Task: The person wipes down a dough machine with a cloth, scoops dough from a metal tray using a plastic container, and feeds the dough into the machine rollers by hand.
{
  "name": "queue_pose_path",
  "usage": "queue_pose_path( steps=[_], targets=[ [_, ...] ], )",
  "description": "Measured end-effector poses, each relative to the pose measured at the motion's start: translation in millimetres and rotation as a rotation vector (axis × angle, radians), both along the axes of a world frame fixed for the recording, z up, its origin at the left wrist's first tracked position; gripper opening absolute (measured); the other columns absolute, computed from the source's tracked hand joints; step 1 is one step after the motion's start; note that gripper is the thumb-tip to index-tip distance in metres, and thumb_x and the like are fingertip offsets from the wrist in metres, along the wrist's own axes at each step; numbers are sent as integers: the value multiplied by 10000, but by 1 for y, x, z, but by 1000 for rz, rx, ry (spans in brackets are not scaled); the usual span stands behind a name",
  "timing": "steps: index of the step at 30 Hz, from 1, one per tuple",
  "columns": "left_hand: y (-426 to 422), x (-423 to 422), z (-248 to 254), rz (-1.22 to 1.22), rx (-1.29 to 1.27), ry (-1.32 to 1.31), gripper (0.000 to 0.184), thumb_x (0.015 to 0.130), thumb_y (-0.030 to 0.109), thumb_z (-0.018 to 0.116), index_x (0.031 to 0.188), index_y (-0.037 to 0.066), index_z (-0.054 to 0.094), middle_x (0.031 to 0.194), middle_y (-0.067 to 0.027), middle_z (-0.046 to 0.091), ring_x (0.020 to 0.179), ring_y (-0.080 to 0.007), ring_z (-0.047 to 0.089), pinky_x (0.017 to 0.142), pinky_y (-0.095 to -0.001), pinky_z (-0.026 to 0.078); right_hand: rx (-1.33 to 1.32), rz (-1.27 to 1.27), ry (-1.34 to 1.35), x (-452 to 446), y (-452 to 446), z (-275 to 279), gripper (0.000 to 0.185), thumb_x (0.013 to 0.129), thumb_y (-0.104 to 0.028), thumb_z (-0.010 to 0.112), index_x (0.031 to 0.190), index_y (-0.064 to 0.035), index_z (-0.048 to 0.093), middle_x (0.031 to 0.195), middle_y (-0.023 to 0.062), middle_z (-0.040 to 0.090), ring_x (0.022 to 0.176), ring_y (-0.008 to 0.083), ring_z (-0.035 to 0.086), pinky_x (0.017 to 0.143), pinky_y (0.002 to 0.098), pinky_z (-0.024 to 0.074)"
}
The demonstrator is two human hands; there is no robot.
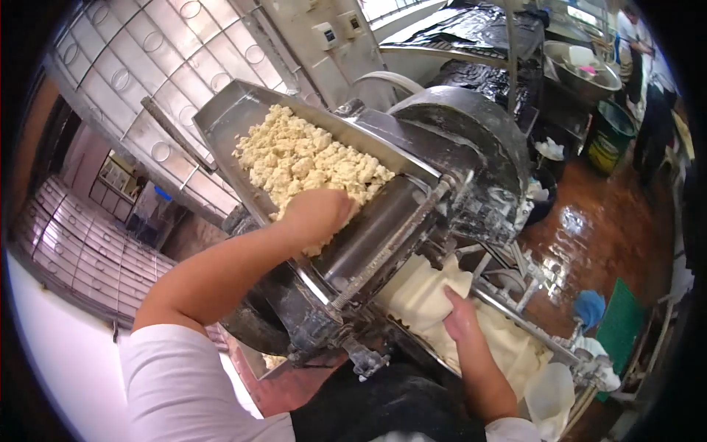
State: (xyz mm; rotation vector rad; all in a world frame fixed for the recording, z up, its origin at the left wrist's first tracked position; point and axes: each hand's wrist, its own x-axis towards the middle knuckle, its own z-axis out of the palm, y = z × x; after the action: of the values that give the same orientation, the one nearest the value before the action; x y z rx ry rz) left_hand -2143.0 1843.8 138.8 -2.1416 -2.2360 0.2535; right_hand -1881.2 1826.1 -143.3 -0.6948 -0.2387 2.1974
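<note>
Crumbly pale dough [302, 158] is heaped in the metal hopper [232, 103] of a roller machine. Against the near side of this heap is my left hand [322, 215], curled like a fist; its fingertips are hidden, so what it grips does not show. Below the hopper, a smooth dough sheet [420, 295] comes out under the roller [361, 236]. My right hand [461, 315] holds the edge of that sheet, thumb on top. More of the sheet lies in folds beneath this hand.
The machine's rounded housing [471, 121] stands beside the hopper. A clear plastic scoop [549, 398] lies near my right forearm. Farther off are a green bin [611, 132], a large metal bowl [582, 74], black plastic sheeting [464, 29] and a person [633, 48].
</note>
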Motion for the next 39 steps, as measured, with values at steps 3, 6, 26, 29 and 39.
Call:
queue_pose_path(
  steps=[3, 6, 26, 29, 39],
  targets=[
    [12, -2, -14, 125, 48, -47, 398, 952, 344, 403, 872, 32, 635, 808, -204, 649, 771, -406, 623, 709, -494, 494, 77, -51, -76, 16, -12, -3, 413, 880, -122, 620, 1256, -5, 495, 1211, 108, 577, 1089, 243, 570, 961, 373, 439],
    [21, -5, -25, 202, 120, -105, 445, 951, 367, 385, 893, 28, 668, 876, -235, 648, 854, -404, 625, 770, -492, 488, 153, -82, -193, 29, -19, 0, 405, 875, -121, 624, 1245, -3, 509, 1187, 96, 592, 1067, 222, 578, 945, 356, 441],
    [68, -76, 47, 296, 418, -376, 502, 875, 467, 536, 1080, 16, 615, 1046, -212, 637, 989, -344, 611, 857, -418, 466, 339, -226, -1131, 169, -91, -80, 350, 819, -144, 640, 1103, 53, 585, 1025, 153, 646, 904, 235, 608, 813, 348, 464],
    [118, -177, 54, 251, 536, -83, 653, 830, 521, 573, 1220, -2, 554, 1252, -229, 544, 1170, -334, 527, 965, -384, 425, 360, -213, -1317, 201, -104, -79, 366, 797, -118, 643, 1114, 54, 582, 996, 157, 654, 886, 242, 619, 804, 324, 471],
    [118, -173, 1, 484, 35, -434, 824, 795, 538, 567, 1337, -64, 416, 1349, -256, 455, 1232, -349, 466, 1027, -363, 369, 560, -261, -1935, 216, -96, -53, 422, 788, -146, 679, 1148, 31, 548, 1156, 215, 559, 1093, 345, 524, 934, 396, 423]
  ],
)
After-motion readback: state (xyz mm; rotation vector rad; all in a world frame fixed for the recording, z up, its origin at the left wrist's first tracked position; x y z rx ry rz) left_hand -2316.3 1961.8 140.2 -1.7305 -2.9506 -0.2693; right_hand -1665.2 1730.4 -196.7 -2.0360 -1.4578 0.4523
